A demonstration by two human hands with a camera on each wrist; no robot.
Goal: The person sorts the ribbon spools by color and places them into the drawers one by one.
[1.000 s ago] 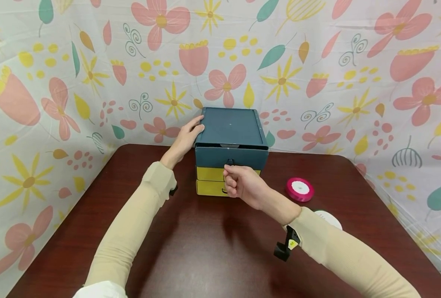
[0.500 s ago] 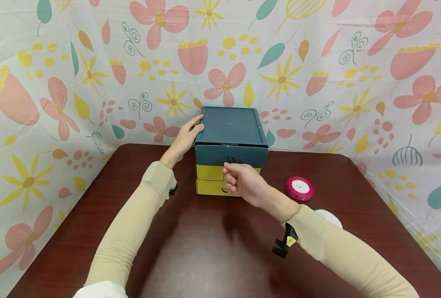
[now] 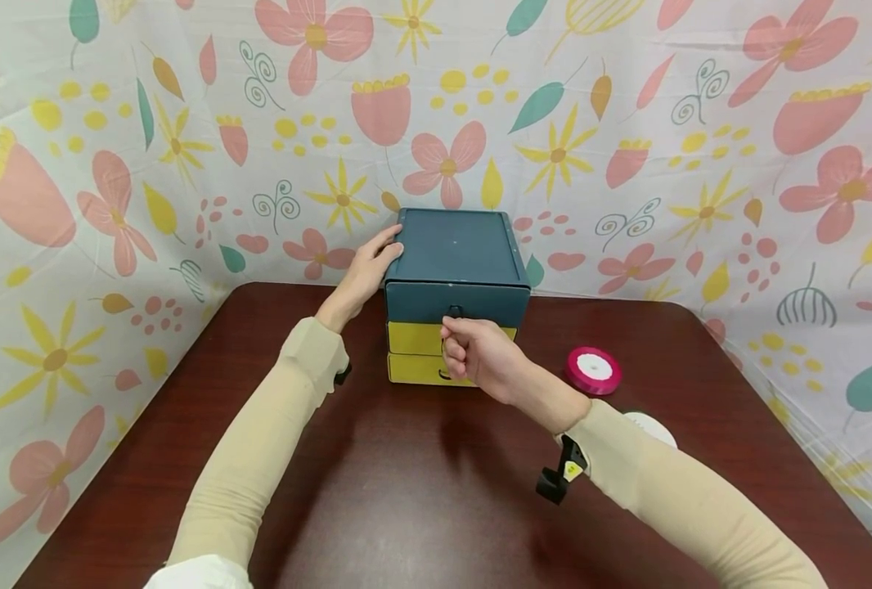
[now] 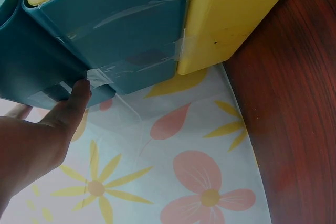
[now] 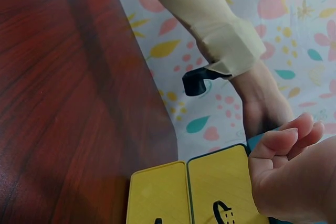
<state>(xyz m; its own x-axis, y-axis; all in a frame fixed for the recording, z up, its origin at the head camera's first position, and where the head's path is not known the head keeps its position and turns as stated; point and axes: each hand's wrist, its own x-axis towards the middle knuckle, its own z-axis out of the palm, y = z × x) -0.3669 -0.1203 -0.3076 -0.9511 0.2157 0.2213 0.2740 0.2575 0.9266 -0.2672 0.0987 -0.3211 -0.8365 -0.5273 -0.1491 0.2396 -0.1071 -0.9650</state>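
Observation:
A small drawer cabinet (image 3: 454, 245) with a dark teal top stands at the back of the table. Its teal top drawer (image 3: 414, 303) sits level with the frame, above two yellow drawers (image 3: 412, 370). My left hand (image 3: 366, 274) rests on the cabinet's upper left side. Its extended fingers touch the teal wall (image 4: 131, 30) in the left wrist view. At the front, my right hand (image 3: 483, 356) has curled fingers and appears to pinch the top drawer's small black handle (image 3: 456, 311). In the right wrist view, the fingers (image 5: 283, 142) hide that handle.
A pink ribbon spool (image 3: 593, 370) lies right of the cabinet. Nearer, a white round spool (image 3: 653, 429) is partly covered by my right forearm. Floral cloth (image 3: 613, 164) hangs close behind the brown table (image 3: 377, 491).
The top drawer has slid back into the cabinet, and the dark gap above its front has closed. My right hand moved slightly away from me with it; my left hand stayed in place.

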